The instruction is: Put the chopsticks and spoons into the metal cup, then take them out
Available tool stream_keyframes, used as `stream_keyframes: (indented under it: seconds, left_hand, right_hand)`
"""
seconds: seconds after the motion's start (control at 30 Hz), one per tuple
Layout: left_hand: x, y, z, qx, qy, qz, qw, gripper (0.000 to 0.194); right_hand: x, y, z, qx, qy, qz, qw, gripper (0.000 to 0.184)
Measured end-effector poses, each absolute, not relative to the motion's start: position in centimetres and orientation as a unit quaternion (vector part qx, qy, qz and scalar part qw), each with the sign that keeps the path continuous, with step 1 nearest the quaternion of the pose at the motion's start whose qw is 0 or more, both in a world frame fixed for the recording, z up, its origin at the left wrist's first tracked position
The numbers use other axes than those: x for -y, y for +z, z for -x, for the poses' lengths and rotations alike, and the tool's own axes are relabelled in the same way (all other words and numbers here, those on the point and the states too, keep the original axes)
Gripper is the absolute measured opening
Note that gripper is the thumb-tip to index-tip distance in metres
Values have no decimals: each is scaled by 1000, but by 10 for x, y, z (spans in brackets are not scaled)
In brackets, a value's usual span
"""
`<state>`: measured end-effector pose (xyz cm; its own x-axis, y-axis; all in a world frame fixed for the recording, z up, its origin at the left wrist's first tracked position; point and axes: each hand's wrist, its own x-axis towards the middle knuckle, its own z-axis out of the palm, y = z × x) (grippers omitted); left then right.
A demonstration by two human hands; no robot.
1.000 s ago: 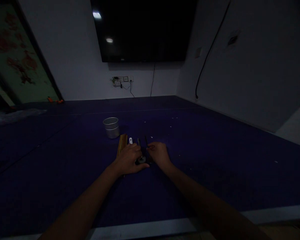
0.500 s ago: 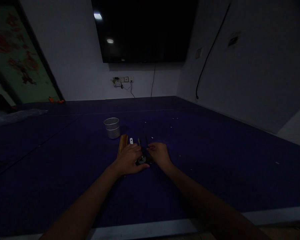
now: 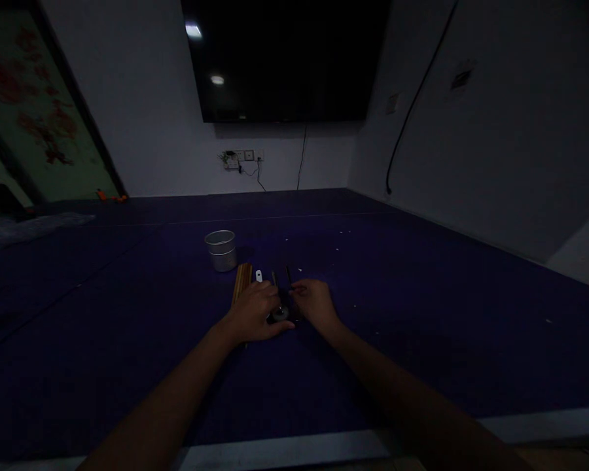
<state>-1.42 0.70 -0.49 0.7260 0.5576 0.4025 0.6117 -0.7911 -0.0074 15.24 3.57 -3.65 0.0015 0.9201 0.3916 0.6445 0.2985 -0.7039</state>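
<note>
Right hand (image 3: 314, 303) pinching a dark stick (image 3: 288, 273), long axis directed away, slightly leftward; left hand (image 3: 254, 311), thumb spread, partly covering wooden sticks (image 3: 243, 279).

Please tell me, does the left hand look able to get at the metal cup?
Probably yes: the cup stands upright just beyond the left hand, with only the sticks partly between; a small lift should clear them.
</note>
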Motion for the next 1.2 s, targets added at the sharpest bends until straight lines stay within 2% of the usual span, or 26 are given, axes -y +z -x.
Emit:
stream_keyframes:
  seconds: [0.17, 0.43, 0.67, 0.8, 1.0, 1.2]
  left_hand:
    - [-5, -3, 15, 329, -243, 908, 88, 43]
    - [-29, -4, 47, 520, -465, 694, 179, 35]
    - [-55, -6, 78, 597, -421, 658, 180, 49]
    - [-67, -7, 89, 601, -393, 675, 170, 51]
    - [-75, -10, 97, 565, -431, 683, 171, 44]
    - [-69, -6, 94, 534, -484, 662, 207, 23]
  right_hand:
    - [-33, -34, -153, 695, 154, 555, 430, 15]
    - [-29, -25, -158, 698, 125, 542, 450, 21]
    - [-30, -25, -158, 692, 136, 543, 455, 22]
    - [-30, -25, -157, 694, 138, 543, 452, 21]
    - [-29, -23, -158, 695, 127, 547, 449, 21]
    - [-28, -22, -159, 696, 131, 536, 459, 24]
